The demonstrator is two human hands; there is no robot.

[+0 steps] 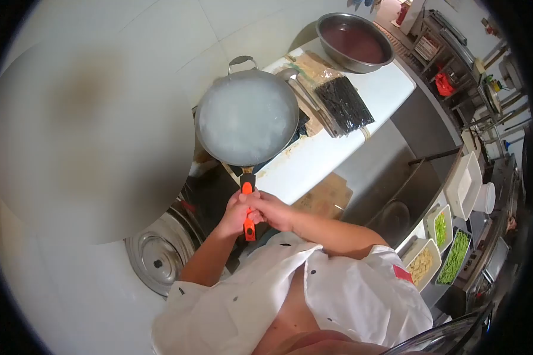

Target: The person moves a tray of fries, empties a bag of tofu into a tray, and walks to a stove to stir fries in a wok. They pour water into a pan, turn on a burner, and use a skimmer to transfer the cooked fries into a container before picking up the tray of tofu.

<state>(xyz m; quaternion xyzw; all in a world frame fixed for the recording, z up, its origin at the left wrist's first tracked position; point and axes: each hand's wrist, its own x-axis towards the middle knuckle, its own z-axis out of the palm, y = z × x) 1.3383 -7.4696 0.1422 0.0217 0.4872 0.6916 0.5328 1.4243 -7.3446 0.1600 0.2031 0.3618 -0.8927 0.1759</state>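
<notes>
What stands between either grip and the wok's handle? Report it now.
Nothing visible does. The left grip and the right grip are already clasped together around the orange-and-black handle of the wok. They overlap, so how much of the handle each one touches is hidden.

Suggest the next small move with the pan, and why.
Probably lift the pan slightly, holding it level: left hand and right hand both wrap its handle, and the whitish inside may be liquid, so tilting could spill it.
</notes>
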